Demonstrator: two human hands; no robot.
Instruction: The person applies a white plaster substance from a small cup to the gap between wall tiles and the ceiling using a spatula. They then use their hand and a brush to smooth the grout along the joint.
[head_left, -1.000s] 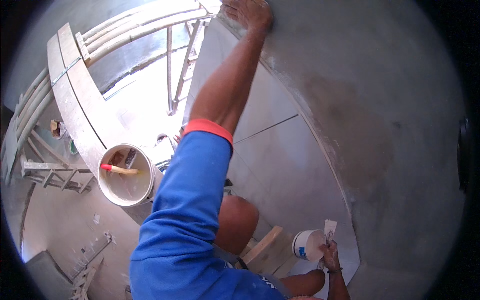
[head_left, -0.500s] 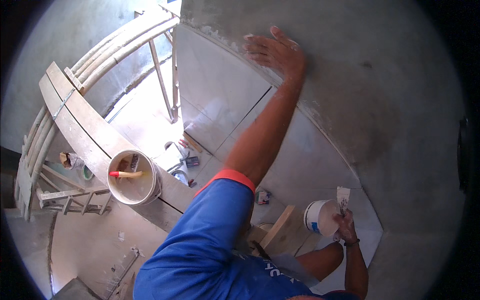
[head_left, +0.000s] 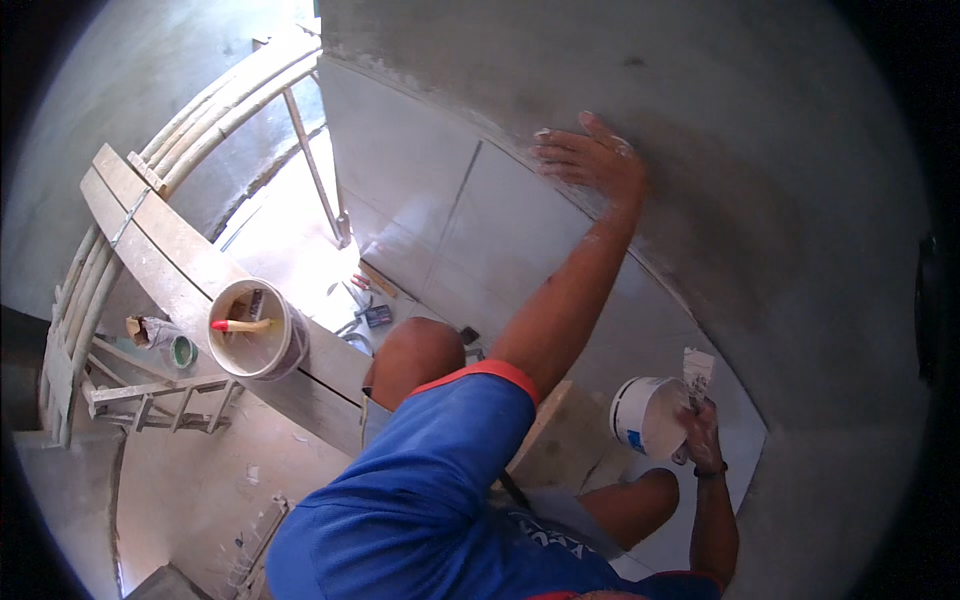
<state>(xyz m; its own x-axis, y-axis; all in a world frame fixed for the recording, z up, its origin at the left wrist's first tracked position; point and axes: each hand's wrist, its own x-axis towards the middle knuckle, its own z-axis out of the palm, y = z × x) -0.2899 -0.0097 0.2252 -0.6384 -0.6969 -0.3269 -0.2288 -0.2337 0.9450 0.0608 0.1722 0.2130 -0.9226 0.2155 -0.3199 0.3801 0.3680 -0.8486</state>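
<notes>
My left hand [head_left: 595, 165] is stretched out over the grey plastered wall [head_left: 760, 180], just above the top edge of the pale tiles. Its fingers are extended, with white smears on them, and it holds nothing. Whether the palm presses on the wall is hard to tell. Lower right, my right hand [head_left: 703, 435] is closed around a putty knife [head_left: 698, 368], whose blade points up and carries white residue. Against the same hand sits a small white bucket [head_left: 630, 410], tilted, its rim seemingly gripped along with the knife. The bucket's contents are pale.
A larger white bucket [head_left: 290, 345] with a red-tipped brush handle stands on a wooden plank [head_left: 180, 255] at left. Bamboo poles [head_left: 225, 100] support the plank's far end. Tools [head_left: 378, 316] lie beyond it. A wooden board [head_left: 545, 425] is beside my knees.
My left hand has moved right and nearer along the wall. The right hand still holds the knife and small bucket, slightly higher in view. A bent knee now shows near the plank.
</notes>
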